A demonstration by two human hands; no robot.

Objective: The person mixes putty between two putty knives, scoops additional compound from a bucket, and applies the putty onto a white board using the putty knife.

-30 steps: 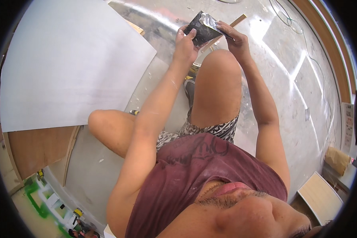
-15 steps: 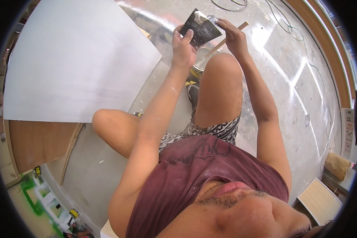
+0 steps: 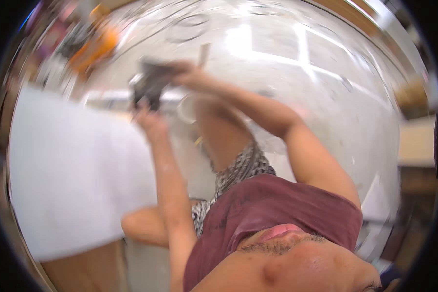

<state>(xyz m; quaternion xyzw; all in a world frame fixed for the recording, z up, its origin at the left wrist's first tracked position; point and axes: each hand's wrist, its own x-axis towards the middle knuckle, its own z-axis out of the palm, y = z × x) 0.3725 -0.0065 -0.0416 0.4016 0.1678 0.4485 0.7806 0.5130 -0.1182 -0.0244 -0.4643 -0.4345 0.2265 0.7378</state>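
Note:
My left hand [image 3: 152,121] is closed around the lower edge of a dark, flat putty plate [image 3: 149,92], its thumb on the plate's face. A second dark flat piece, apparently a scraper [image 3: 156,69], meets the plate's upper part. My right hand [image 3: 189,75] grips that piece from the right, fingers pointing left. Motion smears both hands and tools, so the contact between them and any putty cannot be made out. Just left of and below the hands lies a large white panel [image 3: 78,170].
Beside my raised knee stands a round pail [image 3: 186,109], with a wooden stick [image 3: 204,53] beyond it. Cables [image 3: 187,27] coil on the grey floor [image 3: 272,63]. Orange equipment [image 3: 95,51] is at the far left. A brown board [image 3: 85,267] shows below the white panel.
My view has turned, so the panel and floor appear shifted. Both hands have swung left toward the panel with the plate and scraper. White putty showed on the plate earlier.

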